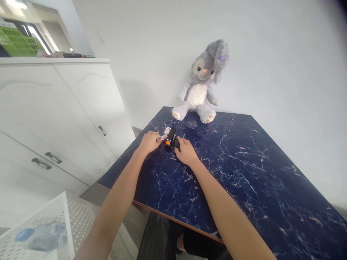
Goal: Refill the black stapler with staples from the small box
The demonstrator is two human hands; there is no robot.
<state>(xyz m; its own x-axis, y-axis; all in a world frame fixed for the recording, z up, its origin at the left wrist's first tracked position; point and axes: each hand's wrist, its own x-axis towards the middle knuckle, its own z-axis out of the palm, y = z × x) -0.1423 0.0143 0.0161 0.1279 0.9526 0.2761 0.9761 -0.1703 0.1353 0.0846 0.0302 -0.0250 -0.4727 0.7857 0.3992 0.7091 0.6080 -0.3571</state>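
A black stapler (170, 137) with an orange part at its near end lies on the dark blue marbled table (227, 162). Close behind its left side sits a small white box (167, 130) with dark and red print. My left hand (150, 142) is closed, its fingertips pinching a small flat white-and-red packet (163, 138) just left of the stapler. To the stapler's right, my right hand (186, 151) rests low over the table, thumb and index finger apart. The index fingertip is beside the stapler; whether it touches cannot be made out.
A grey plush rabbit (199, 81) sits at the table's back edge against the wall. White cabinets (81, 108) stand on the left, with a green crate (20, 41) on top. A white perforated basket (67, 220) at lower left holds a clear plastic bottle (46, 236).
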